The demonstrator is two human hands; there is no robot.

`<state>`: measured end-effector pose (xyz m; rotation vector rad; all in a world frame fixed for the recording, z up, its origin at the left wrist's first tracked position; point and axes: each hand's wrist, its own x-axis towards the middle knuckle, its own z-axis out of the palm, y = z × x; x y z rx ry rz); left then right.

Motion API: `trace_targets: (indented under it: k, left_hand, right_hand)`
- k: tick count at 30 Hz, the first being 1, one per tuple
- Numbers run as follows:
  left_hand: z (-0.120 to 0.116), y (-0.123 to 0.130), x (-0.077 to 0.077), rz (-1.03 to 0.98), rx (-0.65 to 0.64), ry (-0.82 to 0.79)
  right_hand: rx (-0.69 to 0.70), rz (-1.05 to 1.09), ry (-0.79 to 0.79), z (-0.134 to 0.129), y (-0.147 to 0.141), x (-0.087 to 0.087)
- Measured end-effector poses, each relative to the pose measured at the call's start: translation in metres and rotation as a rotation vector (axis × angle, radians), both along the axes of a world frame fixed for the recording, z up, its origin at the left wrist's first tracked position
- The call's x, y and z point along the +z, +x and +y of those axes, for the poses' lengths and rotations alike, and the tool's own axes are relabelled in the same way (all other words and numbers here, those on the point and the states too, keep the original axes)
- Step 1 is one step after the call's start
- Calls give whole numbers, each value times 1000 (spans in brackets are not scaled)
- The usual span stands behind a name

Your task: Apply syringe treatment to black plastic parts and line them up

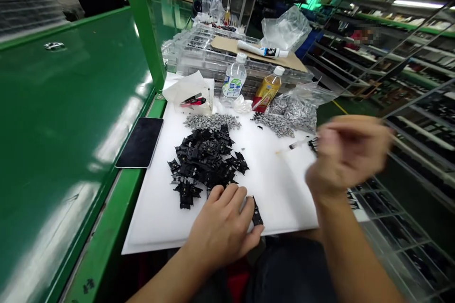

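Note:
My left hand (225, 220) rests low on the white board with its fingers curled. Between its thumb and index finger is a small black plastic part (257, 211), partly hidden by the fingers. Just beyond those fingertips lies a heap of similar black plastic parts (204, 156). My right hand (348, 151) is raised over the board's right side, smeared by motion, so its grip is unclear. Left of it a thin syringe (298, 143) with an amber tip shows; I cannot tell whether the hand touches it.
Small grey pieces lie in two piles (213, 122) (275, 124) behind the heap. Further back stand a clear bottle (234, 80), a yellow-labelled bottle (267, 91) and a plastic bag of grey pieces (300, 111). A tablet (140, 143) lies on the green left ledge.

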<state>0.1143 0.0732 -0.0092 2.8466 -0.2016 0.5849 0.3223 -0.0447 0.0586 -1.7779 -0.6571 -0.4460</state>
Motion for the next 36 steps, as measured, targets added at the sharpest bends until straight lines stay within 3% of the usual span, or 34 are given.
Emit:
trace_targets:
  k: [2,5,10,16,20,24,26,30,33,36]
  left_hand:
    - [0,0,1,4,4,4]
    - [0,0,1,1,4,13]
    - [0,0,-2,-7,1,19]
    - [0,0,0,16,5,13]
    - [0,1,1,23,0,8]
    - [0,2,3,42,-2,10]
    - [0,2,3,46,-5,11]
    - [0,3,4,40,-15,14]
    - [0,3,3,34,-13,23]
    - [0,3,3,27,-15,31]
  right_hand:
    - [124,-20,-287,18,-5,3]
    - [211,33,-643,43,10,-9]
    - [183,93,-856,50,22,-38]
    - [276,41,-882,44,16,-42]
    - [328,-9,-853,34,18,-32]
    - [300,-51,-859,-5,2,-11]
    - [368,-4,-917,-30,-13,-7]
    - [441,132,-954,-61,-36,-21]
    - [447,154,-838,-65,-38,-34]
    - [507,148,-792,-64,-35,-35]
